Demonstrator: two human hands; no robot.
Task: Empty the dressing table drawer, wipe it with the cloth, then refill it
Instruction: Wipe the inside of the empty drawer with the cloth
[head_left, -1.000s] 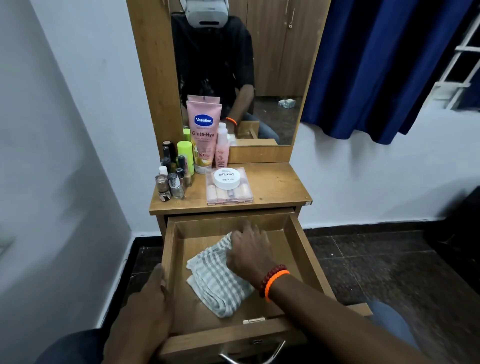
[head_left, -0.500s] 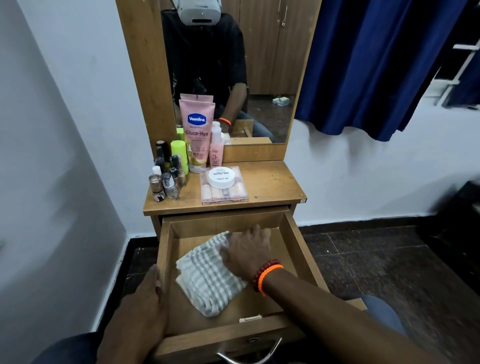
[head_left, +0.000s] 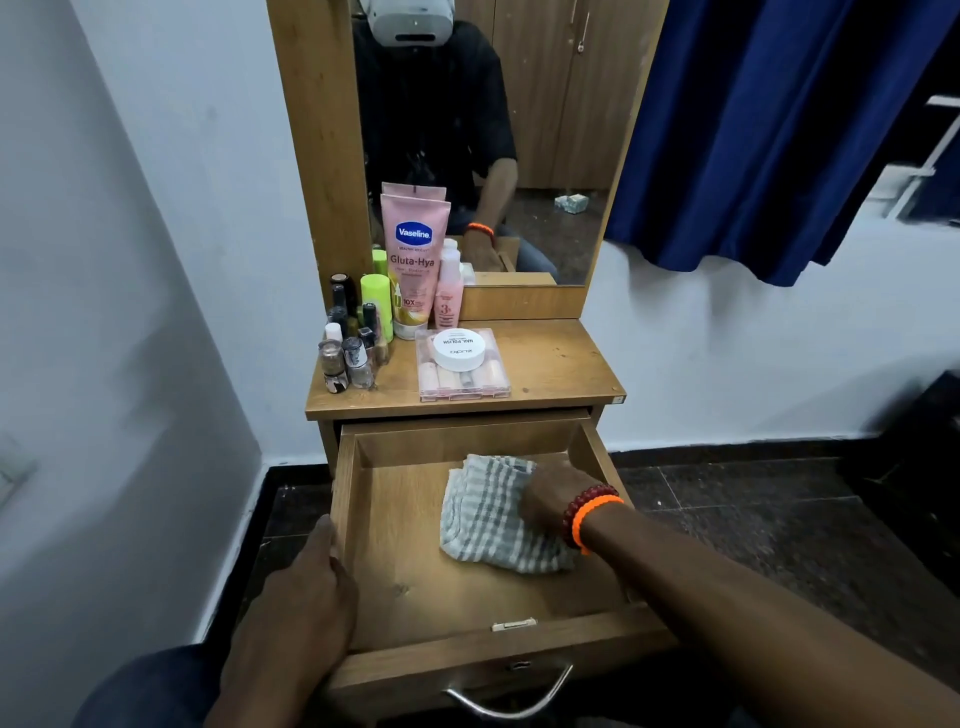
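Head view, left to right: the left hand (head_left: 301, 597) rests with fingers fairly straight on the left wall of the open drawer (head_left: 410, 587). Inside, toward its right rear, lies the striped cloth (head_left: 488, 519), pressed down by the right hand (head_left: 553, 499); whether those fingers curl into it cannot be told.

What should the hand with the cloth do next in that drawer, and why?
Probably sweep the cloth leftward: the right hand presses it near the drawer's right wall, so the bare left floor looks unwiped, while the left hand steadies the left edge.
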